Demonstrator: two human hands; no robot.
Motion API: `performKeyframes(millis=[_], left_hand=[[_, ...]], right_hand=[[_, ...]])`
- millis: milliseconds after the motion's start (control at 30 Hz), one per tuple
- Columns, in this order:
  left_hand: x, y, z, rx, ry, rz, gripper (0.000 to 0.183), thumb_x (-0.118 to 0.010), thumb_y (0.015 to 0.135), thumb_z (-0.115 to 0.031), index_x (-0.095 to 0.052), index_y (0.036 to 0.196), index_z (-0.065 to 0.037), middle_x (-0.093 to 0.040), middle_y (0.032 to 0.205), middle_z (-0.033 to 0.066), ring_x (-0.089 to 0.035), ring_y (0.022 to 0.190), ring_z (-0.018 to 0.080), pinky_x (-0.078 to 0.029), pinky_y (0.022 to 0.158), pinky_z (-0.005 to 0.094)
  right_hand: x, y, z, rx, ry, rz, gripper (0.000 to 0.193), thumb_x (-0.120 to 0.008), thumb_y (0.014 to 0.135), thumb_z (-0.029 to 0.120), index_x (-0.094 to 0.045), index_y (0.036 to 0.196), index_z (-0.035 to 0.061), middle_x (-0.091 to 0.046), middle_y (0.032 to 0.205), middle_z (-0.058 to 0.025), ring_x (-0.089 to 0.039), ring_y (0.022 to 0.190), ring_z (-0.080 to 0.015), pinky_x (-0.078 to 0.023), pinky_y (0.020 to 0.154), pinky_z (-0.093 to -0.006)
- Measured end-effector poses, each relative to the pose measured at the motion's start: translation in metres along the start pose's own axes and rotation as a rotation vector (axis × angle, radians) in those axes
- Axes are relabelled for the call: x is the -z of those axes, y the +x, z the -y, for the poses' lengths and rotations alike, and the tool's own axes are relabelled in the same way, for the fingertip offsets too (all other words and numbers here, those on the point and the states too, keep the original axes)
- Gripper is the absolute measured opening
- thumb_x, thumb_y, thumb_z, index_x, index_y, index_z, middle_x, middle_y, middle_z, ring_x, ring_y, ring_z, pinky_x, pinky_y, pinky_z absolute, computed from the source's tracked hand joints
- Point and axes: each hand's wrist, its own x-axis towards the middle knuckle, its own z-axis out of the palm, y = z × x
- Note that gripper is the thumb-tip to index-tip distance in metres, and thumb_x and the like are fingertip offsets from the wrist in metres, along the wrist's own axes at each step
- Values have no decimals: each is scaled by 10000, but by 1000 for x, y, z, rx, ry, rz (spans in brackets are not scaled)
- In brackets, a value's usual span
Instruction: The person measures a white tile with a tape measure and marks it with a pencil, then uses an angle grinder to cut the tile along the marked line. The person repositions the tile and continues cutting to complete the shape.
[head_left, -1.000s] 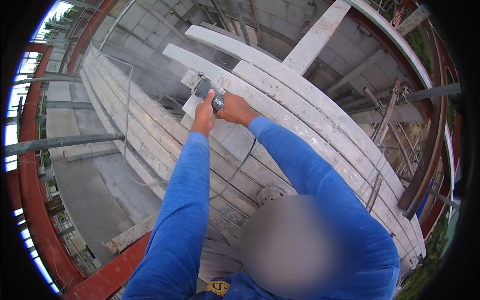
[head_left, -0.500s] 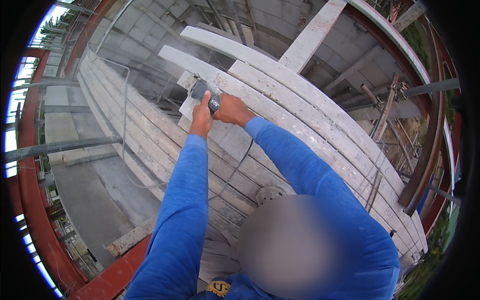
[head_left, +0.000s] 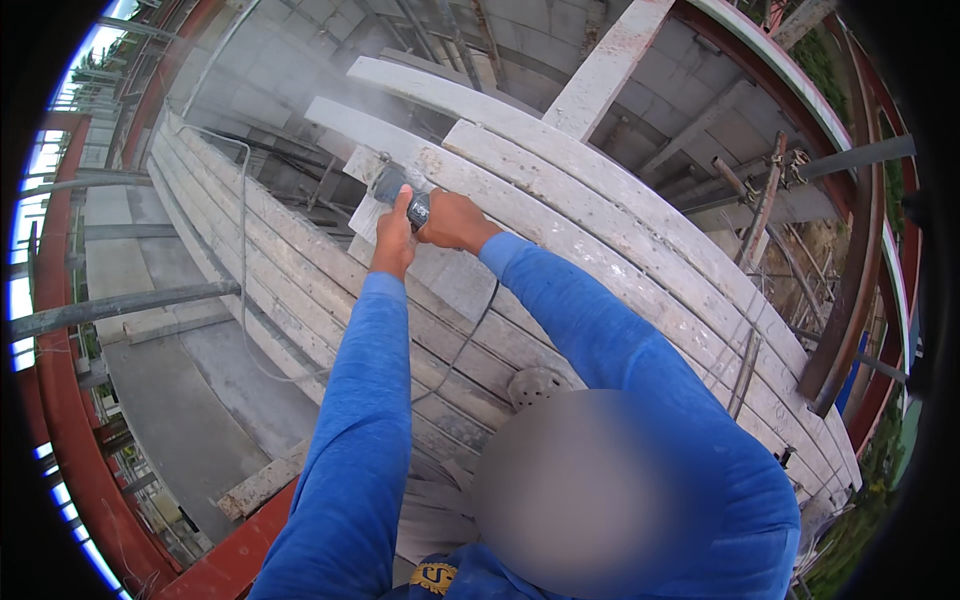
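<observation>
Both of my hands grip a dark grey angle grinder (head_left: 393, 187) out in front of me. My left hand (head_left: 395, 238) is wrapped round its near left side, thumb up along the body. From the right, my right hand (head_left: 452, 221) closes round the rear of the tool. The grinder's head sits at a pale concrete plank (head_left: 490, 193) near its far end, with dust hanging around it. Its disc is too small and hazy to make out. A grey power cord (head_left: 470, 335) trails from the tool back toward me over the planks.
Long concrete planks (head_left: 290, 270) lie side by side beneath me, with dark gaps between some. Deep openings show block walls (head_left: 530, 35) below. Red steel beams (head_left: 75, 420), grey pipes (head_left: 130, 305) and a brown steel post (head_left: 845, 330) stand around. My dusty shoe (head_left: 533, 385) rests on the planks.
The view has shifted slightly, so the planks and beams appear moved a little. Dust beyond the grinder spreads thicker and farther to the upper left. Both hands keep the same grip.
</observation>
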Motion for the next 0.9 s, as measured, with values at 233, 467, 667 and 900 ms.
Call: performKeyframes(millis=[233,467,667,900], left_hand=[[-4,1,-12,-26,43,-19,554,-767,1044,-357,-614,1318,100,-706,1221,130,-733,1057,265,-618,893,439],[-8,5,-39,38,83,-8,567,-770,1032,-407,-643,1315,68,-725,1206,126,-746,997,247,-614,778,462],[-7,1,-43,74,121,-4,530,-751,1048,-372,-637,1332,60,-732,1204,117,-753,1021,253,-635,810,439],[-1,4,-31,64,75,24,561,-736,1052,-391,-585,1419,5,-729,1280,159,-760,1095,313,-651,863,506]], right_hand=[[5,7,5,10,-3,30,411,-807,740,274,-798,1009,-36,-788,1024,-281,-788,954,-426,-623,864,-478],[13,30,20,21,-66,125,443,-819,712,338,-819,959,-30,-795,972,-268,-802,897,-396,-633,822,-449],[14,23,23,-14,-46,137,386,-812,708,264,-833,979,-10,-792,1024,-269,-794,979,-397,-624,857,-451],[16,8,24,-6,-54,106,360,-808,711,252,-828,959,-8,-788,1024,-272,-786,970,-417,-621,864,-466]])
